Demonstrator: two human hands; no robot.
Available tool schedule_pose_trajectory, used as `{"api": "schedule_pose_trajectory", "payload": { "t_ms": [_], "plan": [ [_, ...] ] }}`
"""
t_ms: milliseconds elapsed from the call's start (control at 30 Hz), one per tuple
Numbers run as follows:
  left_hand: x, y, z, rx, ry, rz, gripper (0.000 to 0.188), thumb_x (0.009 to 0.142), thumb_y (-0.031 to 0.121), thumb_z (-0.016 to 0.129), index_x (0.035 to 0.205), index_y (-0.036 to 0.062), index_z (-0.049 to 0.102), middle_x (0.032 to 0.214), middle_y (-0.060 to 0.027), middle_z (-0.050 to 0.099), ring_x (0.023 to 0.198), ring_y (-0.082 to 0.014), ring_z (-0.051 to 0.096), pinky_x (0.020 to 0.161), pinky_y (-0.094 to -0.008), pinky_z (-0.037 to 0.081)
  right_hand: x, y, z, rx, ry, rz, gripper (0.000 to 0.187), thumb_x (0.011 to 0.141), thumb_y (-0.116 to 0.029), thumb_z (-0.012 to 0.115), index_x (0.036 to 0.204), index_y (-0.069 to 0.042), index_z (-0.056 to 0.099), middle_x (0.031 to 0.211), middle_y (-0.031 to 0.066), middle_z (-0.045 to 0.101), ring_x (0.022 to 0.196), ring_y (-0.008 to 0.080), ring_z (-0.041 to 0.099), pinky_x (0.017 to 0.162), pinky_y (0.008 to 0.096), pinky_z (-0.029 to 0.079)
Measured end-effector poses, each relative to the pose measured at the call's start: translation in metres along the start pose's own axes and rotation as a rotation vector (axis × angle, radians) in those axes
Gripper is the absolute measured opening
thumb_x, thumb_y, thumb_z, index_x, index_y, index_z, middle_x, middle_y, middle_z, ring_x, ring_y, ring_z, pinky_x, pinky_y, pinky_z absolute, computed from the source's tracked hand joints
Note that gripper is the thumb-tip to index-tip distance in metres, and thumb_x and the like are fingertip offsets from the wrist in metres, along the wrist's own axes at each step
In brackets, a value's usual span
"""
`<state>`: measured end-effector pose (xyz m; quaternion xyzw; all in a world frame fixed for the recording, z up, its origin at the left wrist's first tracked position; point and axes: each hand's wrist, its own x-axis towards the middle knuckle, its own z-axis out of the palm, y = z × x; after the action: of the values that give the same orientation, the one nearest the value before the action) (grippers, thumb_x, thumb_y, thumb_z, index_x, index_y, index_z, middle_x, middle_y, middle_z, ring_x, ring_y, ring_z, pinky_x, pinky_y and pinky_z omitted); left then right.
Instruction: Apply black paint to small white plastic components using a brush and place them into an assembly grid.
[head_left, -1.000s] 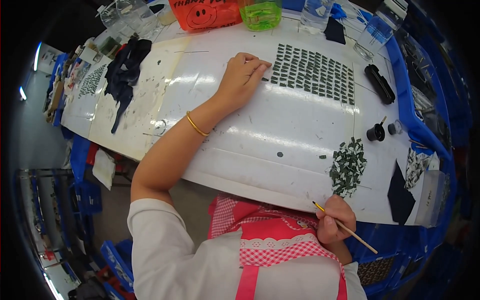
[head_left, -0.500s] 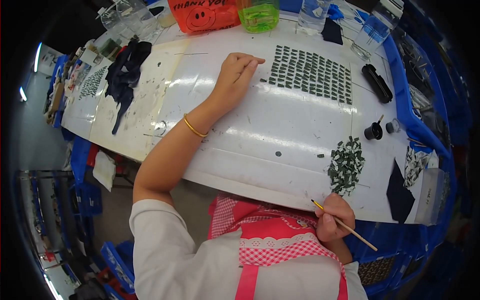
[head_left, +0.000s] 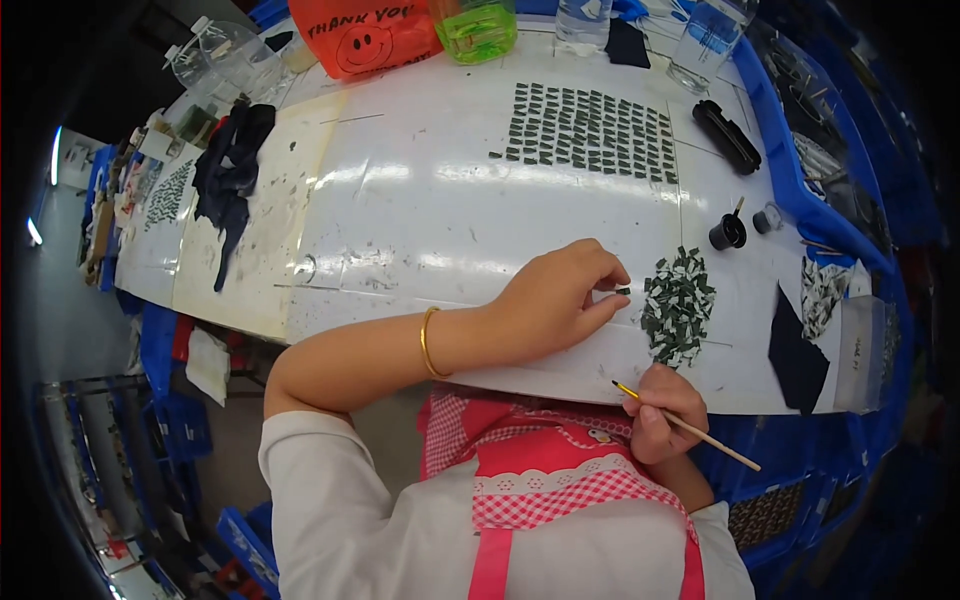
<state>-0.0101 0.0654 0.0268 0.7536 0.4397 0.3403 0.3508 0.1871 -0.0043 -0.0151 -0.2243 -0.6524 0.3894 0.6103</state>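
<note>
My left hand [head_left: 555, 305] is at the left edge of a loose pile of small green-and-white pieces [head_left: 680, 305]. Its thumb and fingertips close around one small dark green piece [head_left: 623, 291] at the table surface. At the table's front edge, my right hand [head_left: 667, 412] grips a thin paintbrush [head_left: 725, 453] with a pale wooden handle, its dark tip pointing up and left. Farther back, small dark green pieces lie in neat rows [head_left: 595, 130] on the white table [head_left: 400, 210].
Right of the rows lie a black case [head_left: 727, 137] and a small black pot [head_left: 728, 232] with a stick in it. Dark cloth [head_left: 235, 165] lies at left. Bottles and an orange bag [head_left: 370, 40] stand at the back. Blue trays [head_left: 770, 100] edge the right side.
My left hand has come from beside the rows toward me and right, down to the single piece by the pile. My right hand keeps the paintbrush in nearly the same place.
</note>
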Motion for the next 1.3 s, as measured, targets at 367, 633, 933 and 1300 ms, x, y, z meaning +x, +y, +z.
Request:
{"api": "schedule_pose_trajectory", "payload": {
  "t_ms": [367,633,933,1300],
  "plan": [
    [0.007,-0.015,0.009,0.220,0.018,0.187,0.014,0.082,0.004,0.064,0.095,0.0052,0.064,0.087,-0.0055,0.057,0.066,-0.0165,0.052,0.063,-0.0273,0.044,-0.002,-0.001,0.006,-0.030,0.051,0.017,0.015,0.075,0.004,0.049,0.088,-0.001,0.056,0.063,0.0080,0.057,0.053,0.0150,0.044,0.055,0.0273,0.038],
    [-0.024,0.013,-0.023,-0.006,0.118,0.086,0.014,0.085,-0.001,0.058,0.097,0.0040,0.064,0.088,-0.0057,0.057,0.068,-0.0153,0.050,0.064,-0.0270,0.043,-0.001,-0.010,0.008,-0.062,0.069,0.130,0.017,0.075,0.008,0.051,0.088,0.000,0.057,0.067,0.0082,0.058,0.055,0.0159,0.047,0.053,0.0259,0.040],
    [-0.086,0.022,-0.019,-0.725,0.201,-0.298,0.013,0.090,0.001,0.056,0.101,0.0013,0.064,0.092,-0.0043,0.057,0.076,-0.0105,0.053,0.063,-0.0213,0.046,0.000,-0.016,0.017,-0.096,0.155,0.282,0.013,0.078,0.005,0.049,0.087,-0.002,0.054,0.077,0.0092,0.056,0.056,0.0128,0.049,0.051,0.0224,0.041],
    [-0.089,0.020,-0.012,-0.845,0.208,-0.288,0.013,0.088,-0.002,0.059,0.100,0.0010,0.062,0.091,-0.0068,0.059,0.079,-0.0125,0.056,0.064,-0.0214,0.049,-0.001,-0.018,0.025,-0.099,0.350,0.384,0.011,0.079,0.006,0.051,0.086,0.000,0.057,0.073,0.0085,0.058,0.055,0.0122,0.051,0.052,0.0215,0.042]
  ]
}}
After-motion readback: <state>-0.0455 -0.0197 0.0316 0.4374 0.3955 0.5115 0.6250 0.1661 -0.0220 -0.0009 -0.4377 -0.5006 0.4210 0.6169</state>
